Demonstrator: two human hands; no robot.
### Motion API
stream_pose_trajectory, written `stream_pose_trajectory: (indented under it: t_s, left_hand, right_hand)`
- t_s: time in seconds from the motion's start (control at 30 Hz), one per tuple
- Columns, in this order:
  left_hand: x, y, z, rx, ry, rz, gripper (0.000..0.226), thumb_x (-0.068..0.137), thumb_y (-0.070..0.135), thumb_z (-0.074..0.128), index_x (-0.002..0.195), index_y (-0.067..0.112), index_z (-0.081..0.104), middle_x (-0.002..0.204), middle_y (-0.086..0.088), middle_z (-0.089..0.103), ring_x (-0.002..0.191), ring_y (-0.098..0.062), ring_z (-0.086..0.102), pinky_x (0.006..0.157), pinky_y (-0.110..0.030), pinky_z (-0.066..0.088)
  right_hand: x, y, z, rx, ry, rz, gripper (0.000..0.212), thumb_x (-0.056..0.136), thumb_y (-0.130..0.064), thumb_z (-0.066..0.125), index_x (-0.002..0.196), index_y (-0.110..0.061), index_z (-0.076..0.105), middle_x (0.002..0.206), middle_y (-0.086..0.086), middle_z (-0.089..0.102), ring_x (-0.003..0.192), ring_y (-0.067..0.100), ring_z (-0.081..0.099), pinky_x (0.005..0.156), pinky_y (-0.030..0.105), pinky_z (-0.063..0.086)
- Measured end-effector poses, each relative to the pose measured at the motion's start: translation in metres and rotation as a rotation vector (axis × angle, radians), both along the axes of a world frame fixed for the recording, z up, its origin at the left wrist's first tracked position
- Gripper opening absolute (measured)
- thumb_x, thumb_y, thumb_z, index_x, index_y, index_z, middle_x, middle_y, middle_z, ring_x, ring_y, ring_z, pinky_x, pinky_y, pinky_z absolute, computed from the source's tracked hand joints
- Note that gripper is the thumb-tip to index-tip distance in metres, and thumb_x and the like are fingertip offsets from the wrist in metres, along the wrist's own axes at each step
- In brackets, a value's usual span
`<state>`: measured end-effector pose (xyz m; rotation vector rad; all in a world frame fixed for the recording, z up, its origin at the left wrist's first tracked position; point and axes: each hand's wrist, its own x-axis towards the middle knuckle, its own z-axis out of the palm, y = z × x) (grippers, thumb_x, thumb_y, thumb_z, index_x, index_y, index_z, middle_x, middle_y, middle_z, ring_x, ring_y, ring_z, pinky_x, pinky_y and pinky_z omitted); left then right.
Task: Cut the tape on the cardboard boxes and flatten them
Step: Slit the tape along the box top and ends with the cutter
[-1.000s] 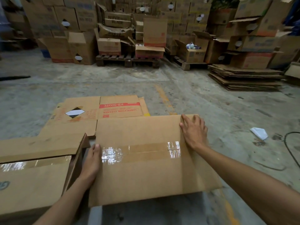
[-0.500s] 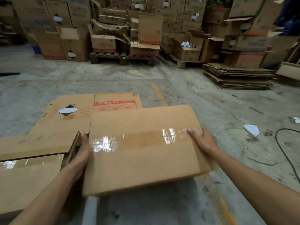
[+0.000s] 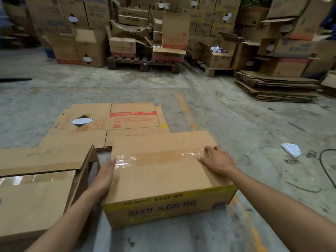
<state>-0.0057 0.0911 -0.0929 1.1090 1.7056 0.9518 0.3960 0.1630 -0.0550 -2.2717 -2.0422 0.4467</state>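
A brown cardboard box [image 3: 163,179] with a yellow printed front stands on the concrete floor in front of me. Clear tape [image 3: 160,157] runs across the seam of its top. My left hand [image 3: 103,177] lies flat against the box's left side with straight fingers. My right hand [image 3: 216,160] rests on the top at the right end of the tape, fingers slightly bent, holding nothing. A second taped box [image 3: 36,193] stands at the left with one flap raised.
Flattened boxes [image 3: 112,122] lie on the floor just beyond the box. A stack of flattened cardboard [image 3: 276,86] sits at the right back. Pallets [image 3: 143,62] and piled boxes line the back. A white paper scrap [image 3: 291,149] and a black cable [image 3: 325,168] lie to the right.
The box came down from a tilted hold and now stands on the floor with its yellow front facing me. My right hand moved from the box's right edge onto the top by the tape.
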Motion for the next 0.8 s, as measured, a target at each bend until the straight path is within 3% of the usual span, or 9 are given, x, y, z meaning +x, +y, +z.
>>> stream_pose_trajectory:
  t_s: [0.1, 0.2, 0.3, 0.37, 0.43, 0.53, 0.63, 0.7, 0.8]
  left_hand:
    - [0.017, -0.011, -0.004, 0.031, 0.284, -0.086, 0.089, 0.087, 0.081, 0.012, 0.158, 0.028, 0.015, 0.164, 0.001, 0.014, 0.151, -0.02, 0.013, 0.119, -0.044, 0.011]
    - [0.014, -0.012, -0.015, 0.083, 0.375, -0.091, 0.097, 0.078, 0.088, 0.007, 0.157, 0.033, 0.015, 0.164, 0.003, 0.014, 0.15, -0.022, 0.016, 0.117, -0.051, 0.017]
    - [0.01, -0.008, -0.023, 0.099, 0.464, -0.102, 0.081, 0.089, 0.078, 0.011, 0.157, 0.033, 0.014, 0.164, 0.001, 0.014, 0.15, -0.024, 0.018, 0.117, -0.053, 0.021]
    - [0.011, -0.006, -0.023, 0.093, 0.534, -0.109, 0.078, 0.091, 0.076, 0.01, 0.156, 0.034, 0.013, 0.164, 0.0, 0.015, 0.149, -0.026, 0.02, 0.116, -0.056, 0.023]
    - [0.01, -0.005, -0.022, 0.053, 0.568, -0.109, 0.078, 0.089, 0.078, 0.007, 0.156, 0.036, 0.012, 0.164, 0.0, 0.016, 0.148, -0.028, 0.022, 0.115, -0.058, 0.025]
    - [0.013, -0.006, -0.023, 0.065, 0.58, -0.087, 0.072, 0.094, 0.071, 0.009, 0.156, 0.035, 0.014, 0.164, -0.001, 0.017, 0.149, -0.026, 0.019, 0.117, -0.057, 0.022]
    - [0.013, -0.006, -0.021, 0.095, 0.576, -0.08, 0.069, 0.097, 0.066, 0.011, 0.156, 0.031, 0.017, 0.163, -0.001, 0.021, 0.15, -0.023, 0.017, 0.119, -0.053, 0.019]
    - [0.014, -0.008, -0.021, 0.11, 0.587, -0.07, 0.067, 0.099, 0.063, 0.013, 0.156, 0.028, 0.02, 0.162, 0.0, 0.023, 0.15, -0.021, 0.017, 0.119, -0.053, 0.019]
    - [0.022, -0.011, -0.018, 0.134, 0.641, -0.026, 0.063, 0.102, 0.057, 0.016, 0.155, 0.025, 0.025, 0.16, -0.003, 0.03, 0.147, -0.026, 0.026, 0.118, -0.049, 0.023]
  right_hand:
    - [0.003, -0.023, -0.02, 0.089, -0.105, 0.022, 0.068, 0.088, -0.077, 0.024, 0.146, -0.043, 0.028, 0.154, 0.002, 0.026, 0.131, 0.037, 0.034, 0.107, 0.051, 0.03]
    - [-0.001, -0.035, -0.026, 0.244, -0.19, 0.128, 0.069, 0.089, -0.076, 0.011, 0.149, -0.046, 0.025, 0.161, -0.002, 0.022, 0.142, 0.029, 0.026, 0.109, 0.048, 0.024]
    - [-0.015, -0.042, -0.027, 0.164, -0.141, 0.333, 0.084, 0.08, -0.082, -0.004, 0.152, -0.046, 0.019, 0.163, -0.008, 0.014, 0.15, 0.024, 0.011, 0.115, 0.048, 0.014]
    - [-0.029, -0.046, -0.02, 0.11, -0.095, 0.409, 0.079, 0.084, -0.08, 0.007, 0.153, -0.043, 0.018, 0.163, -0.006, 0.015, 0.15, 0.026, 0.011, 0.116, 0.051, 0.012]
    - [-0.053, -0.056, -0.016, 0.255, -0.135, 0.574, 0.064, 0.09, -0.068, 0.026, 0.148, -0.039, 0.033, 0.154, -0.001, 0.037, 0.141, 0.027, 0.031, 0.111, 0.048, 0.025]
    - [-0.106, -0.1, -0.022, 0.576, 0.186, 0.895, 0.029, 0.096, -0.037, 0.053, 0.119, -0.022, 0.062, 0.107, 0.001, 0.066, 0.096, 0.02, 0.06, 0.08, 0.034, 0.046]
    - [-0.16, -0.153, -0.044, 0.263, 0.355, 1.075, 0.023, 0.098, -0.03, 0.054, 0.113, -0.016, 0.066, 0.102, 0.003, 0.07, 0.09, 0.021, 0.064, 0.074, 0.032, 0.049]
    - [-0.189, -0.17, -0.07, -0.001, 0.286, 1.074, 0.029, 0.098, -0.033, 0.054, 0.121, -0.017, 0.063, 0.113, 0.005, 0.068, 0.101, 0.026, 0.063, 0.077, 0.034, 0.049]
    - [-0.222, -0.18, -0.11, -0.195, 0.174, 1.067, 0.039, 0.094, -0.039, 0.059, 0.127, -0.017, 0.059, 0.122, 0.011, 0.064, 0.109, 0.033, 0.061, 0.085, 0.041, 0.05]
